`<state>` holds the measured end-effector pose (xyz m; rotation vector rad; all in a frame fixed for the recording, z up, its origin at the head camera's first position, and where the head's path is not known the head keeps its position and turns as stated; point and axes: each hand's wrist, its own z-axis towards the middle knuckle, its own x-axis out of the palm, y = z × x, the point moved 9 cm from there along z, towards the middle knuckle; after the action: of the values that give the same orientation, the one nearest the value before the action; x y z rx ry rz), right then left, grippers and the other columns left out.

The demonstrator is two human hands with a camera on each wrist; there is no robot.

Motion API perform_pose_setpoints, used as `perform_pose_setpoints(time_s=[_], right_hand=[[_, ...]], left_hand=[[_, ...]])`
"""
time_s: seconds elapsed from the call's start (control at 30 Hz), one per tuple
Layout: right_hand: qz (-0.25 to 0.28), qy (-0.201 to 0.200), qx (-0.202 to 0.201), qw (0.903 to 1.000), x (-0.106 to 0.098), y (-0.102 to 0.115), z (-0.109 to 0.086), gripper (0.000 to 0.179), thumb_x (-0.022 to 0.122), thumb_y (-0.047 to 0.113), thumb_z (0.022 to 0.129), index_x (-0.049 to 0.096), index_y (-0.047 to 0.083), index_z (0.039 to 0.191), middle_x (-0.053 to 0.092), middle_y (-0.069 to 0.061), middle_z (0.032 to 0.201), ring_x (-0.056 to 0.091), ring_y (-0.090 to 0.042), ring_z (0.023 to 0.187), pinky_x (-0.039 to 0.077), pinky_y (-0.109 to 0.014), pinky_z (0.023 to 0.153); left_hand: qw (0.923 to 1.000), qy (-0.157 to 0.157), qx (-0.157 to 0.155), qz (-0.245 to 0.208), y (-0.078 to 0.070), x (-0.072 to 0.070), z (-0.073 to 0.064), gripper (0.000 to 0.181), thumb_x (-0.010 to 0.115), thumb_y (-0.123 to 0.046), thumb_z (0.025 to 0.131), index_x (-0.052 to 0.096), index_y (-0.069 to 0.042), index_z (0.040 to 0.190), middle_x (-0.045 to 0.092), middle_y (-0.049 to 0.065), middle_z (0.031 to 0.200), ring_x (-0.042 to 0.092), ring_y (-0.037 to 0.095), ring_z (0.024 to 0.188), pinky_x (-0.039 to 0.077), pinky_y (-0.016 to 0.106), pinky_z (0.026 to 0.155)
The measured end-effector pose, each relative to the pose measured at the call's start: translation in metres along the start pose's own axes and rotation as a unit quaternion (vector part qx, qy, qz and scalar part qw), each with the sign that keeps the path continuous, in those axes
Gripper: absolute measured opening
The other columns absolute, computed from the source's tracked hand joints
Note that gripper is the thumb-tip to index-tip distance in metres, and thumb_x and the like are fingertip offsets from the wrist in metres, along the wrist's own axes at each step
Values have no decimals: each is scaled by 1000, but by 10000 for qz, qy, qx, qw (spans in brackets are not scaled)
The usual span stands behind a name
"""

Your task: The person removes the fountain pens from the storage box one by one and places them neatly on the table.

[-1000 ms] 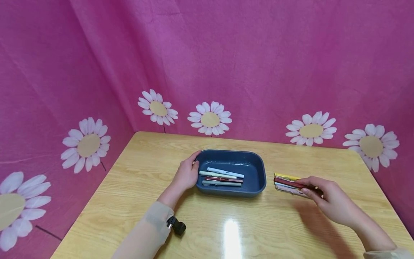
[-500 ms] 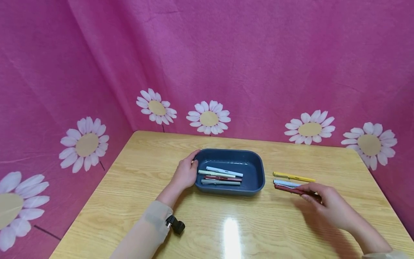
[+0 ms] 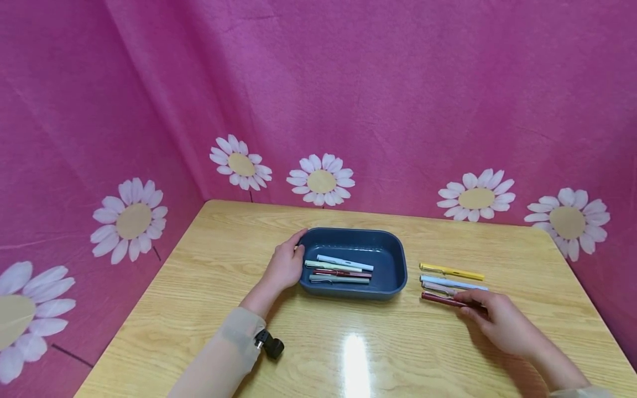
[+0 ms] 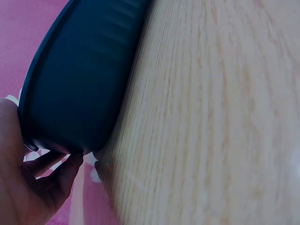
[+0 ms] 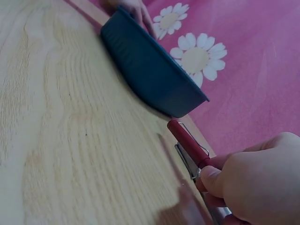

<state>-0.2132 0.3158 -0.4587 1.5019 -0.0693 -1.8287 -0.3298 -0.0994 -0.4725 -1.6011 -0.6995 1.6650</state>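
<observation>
Apparently we're laying out pens (image 3: 452, 271): at the frame's lower right, our right hand (image 3: 505, 326) pinches the red pen (image 3: 442, 300) beside three others; our left hand (image 3: 285, 268) grips the central tray (image 3: 390, 262). Releasing calls for care.

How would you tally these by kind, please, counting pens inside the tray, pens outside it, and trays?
Inside pens: 4
Outside pens: 4
Tray: 1
Total: 9

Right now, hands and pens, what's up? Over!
Left hand: holding blue bin. Right hand: gripping red pen outside bin. Three more pens alongside. Nothing seen blocking.
</observation>
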Motion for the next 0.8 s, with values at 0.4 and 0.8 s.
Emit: perform_pose_setpoints(time_s=[0.4,0.8], right_hand=[[-92,386,554,9977,11,-14,1,31,83,-4,87,76,9,114,73,4,107,64,-9,97,58,-33,79],[-671,-90,-85,9977,9,-10,-2,34,86,-9,80,77,11,105,71,9,100,67,-9,91,59,-35,74]], left_hand=[[10000,-49,39,70,0,0,1,47,44,-15,112,50,-13,159,54,19,154,50,36,143,37,54,119],[9999,41,-125,-13,2,1,-1,48,43,-18,114,47,-14,161,52,17,157,47,36,145,36,56,119]])
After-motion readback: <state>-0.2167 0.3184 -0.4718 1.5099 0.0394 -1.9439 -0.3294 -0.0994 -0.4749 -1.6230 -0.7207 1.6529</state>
